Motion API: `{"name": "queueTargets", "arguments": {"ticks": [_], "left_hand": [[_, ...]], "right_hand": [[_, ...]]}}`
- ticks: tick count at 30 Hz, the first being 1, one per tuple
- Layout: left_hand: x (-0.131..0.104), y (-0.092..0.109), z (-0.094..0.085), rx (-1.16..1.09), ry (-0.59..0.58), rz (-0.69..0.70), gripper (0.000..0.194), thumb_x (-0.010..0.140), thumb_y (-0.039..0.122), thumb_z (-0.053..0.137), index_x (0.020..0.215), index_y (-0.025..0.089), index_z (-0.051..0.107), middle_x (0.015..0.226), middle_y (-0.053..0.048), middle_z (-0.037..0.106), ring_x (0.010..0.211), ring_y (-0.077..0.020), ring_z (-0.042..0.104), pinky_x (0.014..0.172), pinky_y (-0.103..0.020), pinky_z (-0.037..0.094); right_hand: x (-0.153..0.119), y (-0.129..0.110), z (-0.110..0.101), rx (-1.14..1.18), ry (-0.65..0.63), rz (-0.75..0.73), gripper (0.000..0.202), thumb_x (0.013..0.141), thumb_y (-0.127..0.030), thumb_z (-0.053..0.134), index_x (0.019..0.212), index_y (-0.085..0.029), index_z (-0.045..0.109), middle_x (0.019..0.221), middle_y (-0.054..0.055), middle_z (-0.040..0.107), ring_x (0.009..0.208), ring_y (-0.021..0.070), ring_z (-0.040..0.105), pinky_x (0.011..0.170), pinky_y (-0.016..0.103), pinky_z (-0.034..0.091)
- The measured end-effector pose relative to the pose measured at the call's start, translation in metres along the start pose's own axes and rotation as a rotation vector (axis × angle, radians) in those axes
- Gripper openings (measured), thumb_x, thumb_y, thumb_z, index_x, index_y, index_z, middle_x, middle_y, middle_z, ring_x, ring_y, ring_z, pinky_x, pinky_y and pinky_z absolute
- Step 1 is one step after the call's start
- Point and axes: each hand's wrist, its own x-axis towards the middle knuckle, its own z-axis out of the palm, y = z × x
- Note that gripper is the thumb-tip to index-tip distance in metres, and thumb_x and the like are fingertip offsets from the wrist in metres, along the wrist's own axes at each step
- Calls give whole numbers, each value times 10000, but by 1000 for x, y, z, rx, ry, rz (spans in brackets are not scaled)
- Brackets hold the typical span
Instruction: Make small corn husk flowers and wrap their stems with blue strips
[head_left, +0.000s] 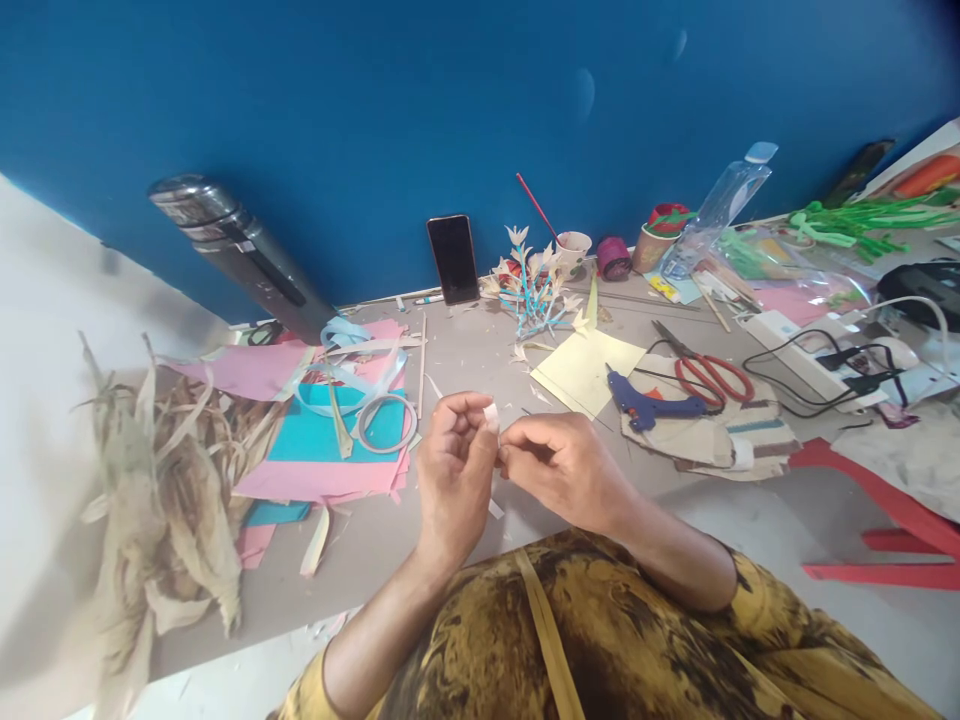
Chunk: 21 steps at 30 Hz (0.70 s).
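Note:
My left hand (459, 480), its fingers curled, pinches a small whitish piece (491, 414) between thumb and forefinger near the middle of the view. Touching or almost touching it, my right hand (566, 470) is closed in a pinch at the lower end of that piece; whatever lies between its fingertips is too small to make out. Beyond the hands stands a bunch of pale flowers on blue stems (534, 300). A yellow paper sheet (586, 372) lies right of them, with a blue glue gun (652, 403) and red-handled scissors (709, 370) farther right.
Dried husks (187, 500) hang over the table's left edge. Coloured sheets (337, 400) carry a tape roll (386, 423). A dark flask (247, 255), phone (452, 260), paper cup (573, 252) and tilted bottle (720, 210) stand along the wall. A power strip (802, 360) with cables lies right.

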Motion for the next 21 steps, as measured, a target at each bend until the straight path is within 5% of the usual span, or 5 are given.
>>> {"name": "queueTargets", "arguments": {"ticks": [4, 9, 21], "left_hand": [[4, -3, 0, -38, 14, -30, 153, 863, 253, 647, 997, 192, 604, 797, 13, 610, 652, -91, 563, 603, -193, 458], [10, -6, 1, -127, -12, -89, 151, 865, 265, 646, 987, 193, 593, 769, 24, 612, 593, -76, 540, 556, -178, 440], [16, -11, 2, -160, -35, -100, 147, 860, 253, 670, 979, 201, 601, 767, 29, 621, 599, -74, 541, 557, -174, 426]], "right_hand": [[5, 2, 3, -8, 45, -24, 281, 844, -192, 562, 566, -172, 530, 529, -42, 441, 527, 85, 357, 520, 221, 289], [8, 5, -1, -51, -44, -54, 284, 906, -200, 522, 624, -176, 549, 594, -22, 543, 571, 94, 423, 588, 225, 321], [14, 7, -1, -96, 16, -91, 272, 841, -129, 528, 591, -189, 439, 557, -55, 414, 542, 86, 348, 550, 221, 277]]}}
